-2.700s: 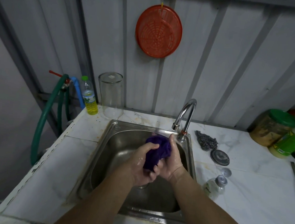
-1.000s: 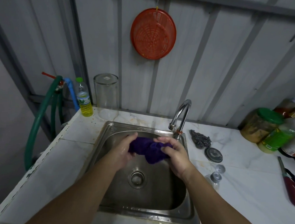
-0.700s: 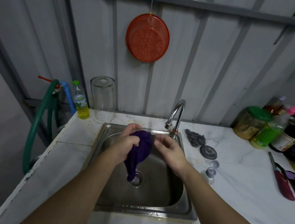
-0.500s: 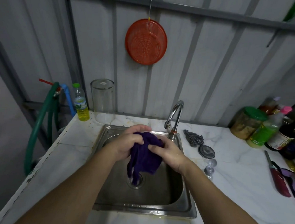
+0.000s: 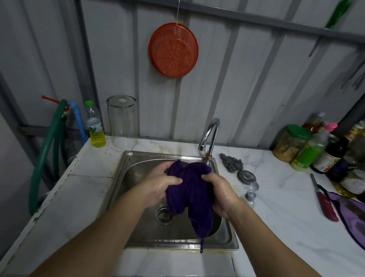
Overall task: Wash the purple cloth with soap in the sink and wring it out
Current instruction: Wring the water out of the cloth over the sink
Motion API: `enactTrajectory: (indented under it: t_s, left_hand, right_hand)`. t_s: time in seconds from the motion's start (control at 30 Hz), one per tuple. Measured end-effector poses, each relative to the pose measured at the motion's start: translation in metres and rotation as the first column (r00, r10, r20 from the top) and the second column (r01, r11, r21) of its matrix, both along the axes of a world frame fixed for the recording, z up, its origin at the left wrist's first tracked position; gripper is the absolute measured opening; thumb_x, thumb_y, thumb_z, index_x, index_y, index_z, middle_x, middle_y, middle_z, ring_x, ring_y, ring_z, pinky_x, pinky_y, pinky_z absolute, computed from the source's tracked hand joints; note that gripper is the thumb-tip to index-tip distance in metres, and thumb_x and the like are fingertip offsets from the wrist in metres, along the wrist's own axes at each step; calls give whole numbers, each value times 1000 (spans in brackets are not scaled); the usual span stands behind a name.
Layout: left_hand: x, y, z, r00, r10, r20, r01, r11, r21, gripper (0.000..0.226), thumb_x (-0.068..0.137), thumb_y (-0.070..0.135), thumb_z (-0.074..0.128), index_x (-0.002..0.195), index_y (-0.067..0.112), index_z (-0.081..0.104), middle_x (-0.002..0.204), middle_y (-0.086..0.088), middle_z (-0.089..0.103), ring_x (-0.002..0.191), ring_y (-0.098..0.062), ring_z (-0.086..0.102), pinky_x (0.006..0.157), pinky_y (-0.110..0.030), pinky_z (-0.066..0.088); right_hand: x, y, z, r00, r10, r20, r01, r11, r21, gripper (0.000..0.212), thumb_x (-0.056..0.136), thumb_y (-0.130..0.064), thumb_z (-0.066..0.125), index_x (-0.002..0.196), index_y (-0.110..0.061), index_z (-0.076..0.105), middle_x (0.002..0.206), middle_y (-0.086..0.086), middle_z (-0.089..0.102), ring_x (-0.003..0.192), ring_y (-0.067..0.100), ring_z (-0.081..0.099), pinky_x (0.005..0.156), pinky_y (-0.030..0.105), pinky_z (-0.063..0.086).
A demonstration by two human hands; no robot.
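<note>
The wet purple cloth [image 5: 188, 193] hangs bunched over the steel sink [image 5: 121, 177], its lower end and a loose thread dangling toward the sink's front rim. My left hand [image 5: 159, 184] grips the cloth's left side. My right hand [image 5: 219, 192] grips its right side. Both hands look wet. The curved tap [image 5: 209, 135] stands just behind the cloth; no water stream is visible. A bottle of yellow liquid [image 5: 95, 127] stands at the counter's back left corner.
A clear glass jar [image 5: 121, 121] sits left of the tap. A steel scourer [image 5: 231, 162], a round lid [image 5: 246, 177] and a small clear bottle [image 5: 249, 196] lie right of the sink. Jars and bottles [image 5: 311, 148] crowd the far right, with a red-handled knife [image 5: 324, 202] nearby.
The cloth went from a tight wad between my hands to a longer hanging bundle. My left hand briefly held it alone, then my right hand took hold again.
</note>
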State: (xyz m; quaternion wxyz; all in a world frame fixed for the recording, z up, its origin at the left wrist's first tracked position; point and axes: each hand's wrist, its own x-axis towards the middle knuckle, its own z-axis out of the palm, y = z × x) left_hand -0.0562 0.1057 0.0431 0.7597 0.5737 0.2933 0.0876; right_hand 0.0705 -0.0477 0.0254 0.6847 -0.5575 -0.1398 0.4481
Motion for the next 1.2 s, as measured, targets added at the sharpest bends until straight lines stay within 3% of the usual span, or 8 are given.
enactTrajectory:
  t_s: [0.07, 0.17, 0.27, 0.43, 0.53, 0.77, 0.93, 1.2]
  left_hand:
    - [-2, -6, 2, 996, 88, 4, -88, 996, -25, 57, 87, -19, 59, 136, 9, 57, 124, -21, 68, 108, -36, 70, 87, -47, 61]
    - [-4, -14, 0, 987, 161, -10, -162, 983, -81, 38, 87, -20, 55, 110, 7, 68, 95, -18, 76, 77, -27, 75, 62, -35, 64]
    - [-3, -27, -8, 991, 124, -54, -130, 984, -126, 26, 87, -17, 59, 85, 6, 71, 67, -14, 75, 53, -23, 73, 47, -32, 61]
    - [9, -62, -30, 993, 43, -109, -70, 966, -250, 23, 93, -10, 56, 105, 1, 72, 96, -25, 75, 70, -30, 72, 57, -36, 62]
    - [17, -79, -47, 994, 5, -107, -34, 964, -264, 36, 93, -14, 52, 119, 4, 70, 111, -27, 74, 87, -33, 73, 70, -40, 63]
    - [50, -109, -108, 974, 112, -198, -143, 978, -153, 47, 89, -17, 54, 131, 5, 60, 119, -22, 69, 104, -39, 69, 86, -49, 61]
    - [62, -116, -146, 956, -32, -292, 51, 997, 57, 48, 90, -5, 58, 133, 16, 61, 118, -7, 68, 104, -27, 68, 93, -46, 60]
    - [64, -116, -172, 906, -65, -419, 290, 816, 500, 50, 94, 19, 67, 142, 19, 57, 135, -1, 67, 121, -20, 63, 102, -30, 48]
  right_hand:
    - [-2, -13, 5, 987, 29, 157, 1, 982, -187, 44, 88, -15, 66, 130, -4, 61, 115, 23, 74, 102, 37, 74, 87, 48, 61]
    - [-2, -41, 10, 899, 153, 410, 78, 866, -494, 48, 84, -40, 79, 119, -8, 66, 106, 13, 77, 93, 29, 76, 86, 44, 63]
    - [0, -76, 9, 963, 76, 260, 61, 873, -483, 55, 82, -47, 80, 118, -7, 68, 104, 15, 79, 92, 31, 78, 76, 40, 64]
    - [-1, -125, -3, 980, -79, -181, 54, 989, -139, 48, 82, -14, 74, 127, 0, 64, 120, 30, 70, 98, 41, 73, 76, 46, 62]
    - [0, -142, -21, 975, -157, -157, 148, 987, -69, 38, 88, 3, 64, 126, 4, 62, 119, 35, 67, 98, 44, 72, 73, 45, 63]
    - [2, -161, -86, 924, -344, 168, 383, 837, -392, 20, 94, 5, 64, 112, 2, 68, 101, 25, 77, 93, 42, 75, 82, 54, 62]
    - [10, -173, -122, 836, -21, 549, 436, 632, -640, 22, 93, -17, 67, 114, -14, 68, 94, -4, 73, 87, 17, 69, 78, 33, 56]
    - [15, -183, -132, 734, 369, 570, 375, 479, -793, 24, 93, -37, 60, 113, -23, 60, 88, -10, 63, 78, 15, 61, 69, 27, 49]
